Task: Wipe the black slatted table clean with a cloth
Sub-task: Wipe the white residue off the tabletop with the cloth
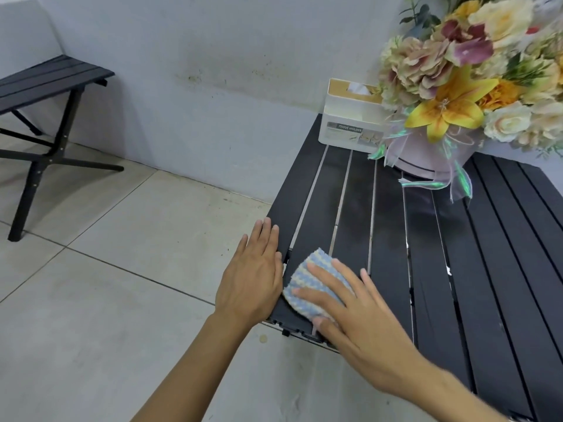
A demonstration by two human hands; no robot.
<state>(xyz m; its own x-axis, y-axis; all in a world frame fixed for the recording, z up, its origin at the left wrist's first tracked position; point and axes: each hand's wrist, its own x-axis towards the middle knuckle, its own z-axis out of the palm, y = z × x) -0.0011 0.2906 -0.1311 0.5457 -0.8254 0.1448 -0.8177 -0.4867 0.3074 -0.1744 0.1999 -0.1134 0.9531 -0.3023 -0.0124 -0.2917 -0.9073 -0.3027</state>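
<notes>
A white rectangular plastic tissue box (347, 123), labelled "TISSUE HOLDER", has a tan lid with a white tissue poking out. Just to its right, partly overlapping it, is a round pale lilac box (426, 156) tied with shimmery ribbon (457, 184). It holds a large bouquet of cream, yellow and plum flowers (475, 71). Far left, a second black slatted folding bench with crossed legs (45, 80) stands on pale grey floor tiles (106, 269). Behind is a scuffed white wall (213, 71).
</notes>
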